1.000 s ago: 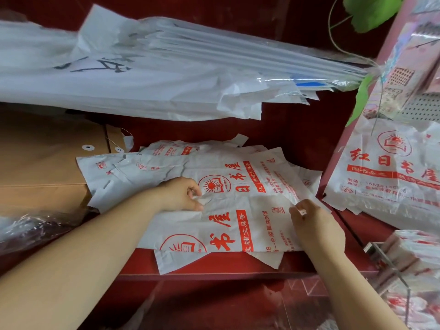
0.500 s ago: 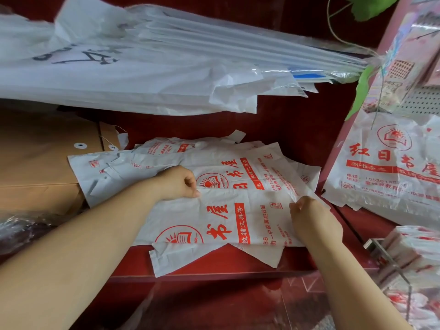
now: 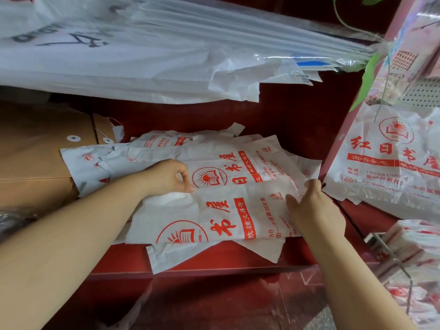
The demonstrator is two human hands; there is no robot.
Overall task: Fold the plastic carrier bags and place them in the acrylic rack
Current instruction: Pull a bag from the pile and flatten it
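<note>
The left hand [image 3: 170, 177] had its fingers curled, and thumb and fingertips pinched the top carrier bag [image 3: 228, 210] at the bag's left part. The right hand [image 3: 314, 210] gripped the same bag at its right edge, thumb laid on the plastic and fingers bent at the rim. This white bag with red print lay flat and crumpled on a loose pile of carrier bags [image 3: 250, 160] of the same kind, spread over the dark red counter [image 3: 238, 260]; one corner of the pile hung past the counter's front edge. The acrylic rack [image 3: 387, 250] stood at the lower right, well apart from the hands, with folded bags [image 3: 419, 244] packed in it. A further heap of printed bags [image 3: 392, 167] lay to the right. Brown string-tie envelopes [image 3: 35, 160] lay at the left, partly under the pile. A big bundle of white sheets in clear wrap [image 3: 142, 58] stretched above the counter, and a green leaf [image 3: 364, 84] hung beside its right end.
</note>
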